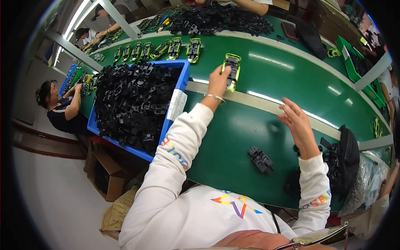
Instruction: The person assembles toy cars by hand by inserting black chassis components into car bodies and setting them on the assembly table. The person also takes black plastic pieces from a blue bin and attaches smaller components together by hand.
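Over the green belt, my left hand (218,83) is closed on the near-left side of a toy car chassis (233,66), black with a lime-green rim. My right hand (296,126) hovers above the near table, holding nothing, its fingers apart. Below and left of it, a loose black plastic part (261,160) lies on the green tabletop (229,166). Further left on the belt stands a row of similar green-rimmed chassis, the closest being one upright chassis (193,50). More black parts (332,157) lie beside my right forearm, partly hidden by it.
Left of me a blue bin (180,79) is heaped with black parts (133,104). A black bag (349,156) and clear plastic bags (366,179) sit at right. Across the belt lies a pile of black parts (216,18). A co-worker (62,108) works at far left.
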Available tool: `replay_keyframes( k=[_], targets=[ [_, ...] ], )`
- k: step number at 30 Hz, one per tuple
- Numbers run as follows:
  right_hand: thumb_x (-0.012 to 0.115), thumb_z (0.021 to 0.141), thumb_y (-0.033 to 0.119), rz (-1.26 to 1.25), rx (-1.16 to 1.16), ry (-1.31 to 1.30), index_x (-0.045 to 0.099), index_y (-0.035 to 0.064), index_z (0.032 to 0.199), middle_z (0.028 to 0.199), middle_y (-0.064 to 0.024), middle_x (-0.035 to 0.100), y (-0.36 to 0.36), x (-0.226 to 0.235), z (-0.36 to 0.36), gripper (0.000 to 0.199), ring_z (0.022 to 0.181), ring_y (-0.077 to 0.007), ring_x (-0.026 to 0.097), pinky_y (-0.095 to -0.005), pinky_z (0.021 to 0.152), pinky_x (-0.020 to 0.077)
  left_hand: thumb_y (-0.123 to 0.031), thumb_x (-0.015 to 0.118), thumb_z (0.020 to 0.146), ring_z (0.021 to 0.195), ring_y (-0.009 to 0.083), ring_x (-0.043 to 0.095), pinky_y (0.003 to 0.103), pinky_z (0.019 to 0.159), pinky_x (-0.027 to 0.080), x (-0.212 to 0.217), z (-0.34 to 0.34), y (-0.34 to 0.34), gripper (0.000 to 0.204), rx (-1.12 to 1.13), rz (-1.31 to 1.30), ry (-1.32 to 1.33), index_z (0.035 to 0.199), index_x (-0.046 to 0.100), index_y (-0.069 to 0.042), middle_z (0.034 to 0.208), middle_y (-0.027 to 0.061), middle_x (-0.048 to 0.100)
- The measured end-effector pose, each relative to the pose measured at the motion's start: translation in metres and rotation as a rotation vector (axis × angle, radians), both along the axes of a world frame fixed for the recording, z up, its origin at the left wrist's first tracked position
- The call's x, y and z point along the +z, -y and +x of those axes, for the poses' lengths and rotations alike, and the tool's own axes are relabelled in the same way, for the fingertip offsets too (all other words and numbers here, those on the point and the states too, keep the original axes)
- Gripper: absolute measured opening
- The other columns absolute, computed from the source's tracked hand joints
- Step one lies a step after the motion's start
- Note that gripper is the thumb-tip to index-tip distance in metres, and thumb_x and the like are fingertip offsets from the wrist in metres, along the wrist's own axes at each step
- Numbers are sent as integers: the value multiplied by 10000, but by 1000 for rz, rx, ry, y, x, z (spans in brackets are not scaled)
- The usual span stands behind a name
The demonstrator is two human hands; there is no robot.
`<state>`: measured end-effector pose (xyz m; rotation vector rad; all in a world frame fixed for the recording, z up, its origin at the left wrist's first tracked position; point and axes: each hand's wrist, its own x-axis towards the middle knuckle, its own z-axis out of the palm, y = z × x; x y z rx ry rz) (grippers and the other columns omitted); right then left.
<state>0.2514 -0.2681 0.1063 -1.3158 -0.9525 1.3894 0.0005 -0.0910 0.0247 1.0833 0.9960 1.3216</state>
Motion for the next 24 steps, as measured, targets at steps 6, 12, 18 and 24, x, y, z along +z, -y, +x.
replay_keyframes(
  k=[6, 12, 18, 24],
  targets=[
    [623, 966, 260, -84, -86, 0, 534, -17, 1356, 1141, -70, 616, 46, 5, 58, 486, 878, -107, 598, -270, 852, 489, -294, 711, 865, 761, 214, 652, 339, 748, 510, -20, -42, -110, 460, 353, 270, -513, 1188, 650, 29, 904, 158, 719],
    [601, 977, 214, -44, -274, 28, 589, -10, 1301, 1031, -36, 640, 90, 31, 79, 394, 846, -90, 595, -251, 816, 495, -371, 657, 890, 708, 351, 622, 461, 694, 483, -40, -62, -161, 344, 504, 384, -991, 981, 705, -43, 821, 177, 685],
    [612, 967, 231, 15, -395, 145, 654, 4, 1221, 985, -31, 656, 121, 21, 116, 343, 838, -86, 584, -237, 802, 480, -364, 635, 907, 803, 411, 628, 487, 760, 495, -66, -85, -194, 376, 495, 624, -1173, 1074, 699, -33, 869, 243, 666],
    [622, 964, 218, 64, -514, 304, 666, 13, 1209, 961, -14, 658, 153, 27, 138, 323, 823, -65, 575, -218, 792, 468, -350, 656, 906, 1036, 381, 575, 437, 905, 457, -37, -65, -172, 398, 535, 502, -1167, 1198, 640, -80, 1097, 211, 621]
  ],
)
